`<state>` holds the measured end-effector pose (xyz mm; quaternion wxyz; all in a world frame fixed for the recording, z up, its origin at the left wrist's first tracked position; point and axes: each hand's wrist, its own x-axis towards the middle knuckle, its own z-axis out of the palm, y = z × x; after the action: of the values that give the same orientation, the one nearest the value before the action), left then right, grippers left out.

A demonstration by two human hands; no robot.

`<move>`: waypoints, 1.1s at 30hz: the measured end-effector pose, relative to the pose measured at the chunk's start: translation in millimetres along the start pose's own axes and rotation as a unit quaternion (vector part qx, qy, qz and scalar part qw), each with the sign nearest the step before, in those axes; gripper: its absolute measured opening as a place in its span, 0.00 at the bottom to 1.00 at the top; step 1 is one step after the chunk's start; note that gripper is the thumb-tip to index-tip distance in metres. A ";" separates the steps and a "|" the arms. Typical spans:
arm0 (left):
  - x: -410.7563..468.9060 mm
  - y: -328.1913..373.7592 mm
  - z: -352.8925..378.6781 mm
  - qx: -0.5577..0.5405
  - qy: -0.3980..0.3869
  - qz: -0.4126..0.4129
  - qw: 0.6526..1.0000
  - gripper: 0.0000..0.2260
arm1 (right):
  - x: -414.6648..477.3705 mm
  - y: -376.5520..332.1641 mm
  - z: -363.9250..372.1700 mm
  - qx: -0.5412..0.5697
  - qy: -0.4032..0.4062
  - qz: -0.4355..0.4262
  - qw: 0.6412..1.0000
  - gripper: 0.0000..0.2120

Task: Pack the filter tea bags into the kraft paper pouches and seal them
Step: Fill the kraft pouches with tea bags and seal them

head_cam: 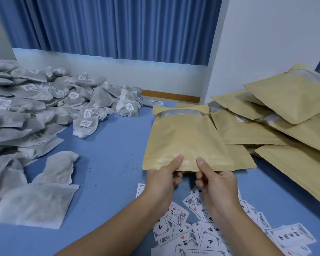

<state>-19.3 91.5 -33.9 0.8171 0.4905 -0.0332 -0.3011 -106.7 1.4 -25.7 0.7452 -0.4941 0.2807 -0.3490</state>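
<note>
Printed labels (pixel 192 235) lie scattered at the near desk edge, partly under both forearms. Blue desk (pixel 103 163), flecked with dark specks. Blue curtain (pixel 118 24) behind, white wall (pixel 266 34) to the right. Left hand (pixel 163 179) and right hand (pixel 216 182): each grip pinches the near edge of one kraft pouch (pixel 187 139), thumb on top, fingers curled beneath. Pouch sits mid-desk, pale lining showing at its far end. Filter tea bags (pixel 35 100) heaped left. Pouch stack (pixel 284 111) right, crowding the held one.
</note>
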 end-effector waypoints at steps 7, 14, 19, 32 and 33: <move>-1.1 -4.2 3.9 0.018 0.021 0.044 0.999 0.16 | 4.7 -7.7 -1.5 0.045 0.063 -0.010 0.997 0.11; 1.8 -1.4 1.1 0.025 0.031 0.020 0.999 0.16 | 6.9 -8.7 -3.9 0.014 0.035 -0.002 0.999 0.12; 3.7 -1.3 -2.2 0.039 -0.007 0.020 0.999 0.12 | 4.3 -9.0 -3.4 0.025 -0.006 0.011 1.000 0.09; 27.0 3.5 53.9 0.055 -0.132 0.164 0.976 0.12 | 29.2 -50.1 -13.4 0.100 -0.021 -0.062 0.993 0.13; 32.1 7.2 70.2 0.064 -0.146 0.162 0.974 0.11 | 36.9 -59.4 -19.0 0.094 -0.009 -0.077 0.993 0.12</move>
<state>-14.3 22.2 0.5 0.8084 0.4807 -0.2497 -0.2305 -113.5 -54.2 20.2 0.7613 -0.4454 0.2014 -0.4261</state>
